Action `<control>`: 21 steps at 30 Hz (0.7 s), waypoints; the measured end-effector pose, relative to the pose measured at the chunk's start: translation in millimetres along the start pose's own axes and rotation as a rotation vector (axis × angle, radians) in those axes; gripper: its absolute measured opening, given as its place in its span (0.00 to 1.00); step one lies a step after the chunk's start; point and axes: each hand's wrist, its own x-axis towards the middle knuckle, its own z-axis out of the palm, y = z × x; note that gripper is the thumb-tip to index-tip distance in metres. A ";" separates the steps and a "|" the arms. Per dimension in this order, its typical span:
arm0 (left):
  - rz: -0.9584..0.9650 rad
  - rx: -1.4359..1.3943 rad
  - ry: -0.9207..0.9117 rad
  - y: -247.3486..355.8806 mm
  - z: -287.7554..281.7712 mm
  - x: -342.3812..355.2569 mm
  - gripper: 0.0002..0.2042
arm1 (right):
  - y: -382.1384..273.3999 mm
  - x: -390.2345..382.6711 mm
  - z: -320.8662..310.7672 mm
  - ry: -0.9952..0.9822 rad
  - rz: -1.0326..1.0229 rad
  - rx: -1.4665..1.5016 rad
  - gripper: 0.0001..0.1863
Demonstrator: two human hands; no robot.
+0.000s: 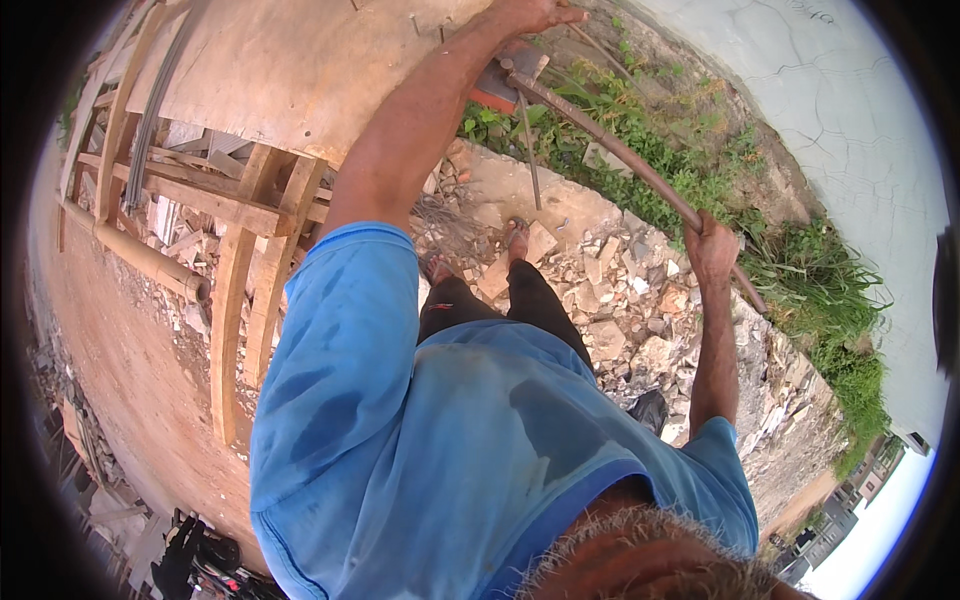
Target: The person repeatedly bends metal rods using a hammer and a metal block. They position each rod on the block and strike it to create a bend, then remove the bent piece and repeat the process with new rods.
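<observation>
My left hand is at the top, fingers closed at the end of a thin metal rod. My right hand grips a long rusty metal bar. The bar's upper end rests at a small dark metal plate with red-orange side, fixed at the edge of a worn plywood board. Another thin rod hangs downward below the plate. My feet in sandals stand below on broken ground.
Wooden frames, a bamboo pole and steel rods are on the left. Rubble covers the ground ahead and right. Green weeds grow along a cracked pale wall. A dark motorbike is at bottom left.
</observation>
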 end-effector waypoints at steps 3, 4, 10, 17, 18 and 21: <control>-0.005 -0.049 0.094 -0.9 -0.4 -2.0 0.24 | 6.8 22.6 -1.7 0.024 -0.046 -0.054 0.07; -0.024 -0.057 0.091 -1.7 0.6 -2.5 0.24 | 9.4 26.7 -2.5 -0.003 -0.030 -0.055 0.07; -0.034 -0.072 0.012 -3.4 -1.2 0.3 0.22 | 10.7 28.2 2.0 0.149 -0.146 -0.090 0.06; -0.046 -0.070 0.060 -7.3 4.4 -1.3 0.22 | 9.4 12.6 14.3 0.054 -0.048 -0.027 0.09; -0.051 -0.049 0.080 -10.7 6.0 -0.3 0.23 | 8.8 9.6 14.4 0.080 -0.051 -0.024 0.10; -0.047 0.014 0.098 -21.2 14.6 5.5 0.25 | 1.9 -2.6 12.4 0.025 -0.007 -0.015 0.10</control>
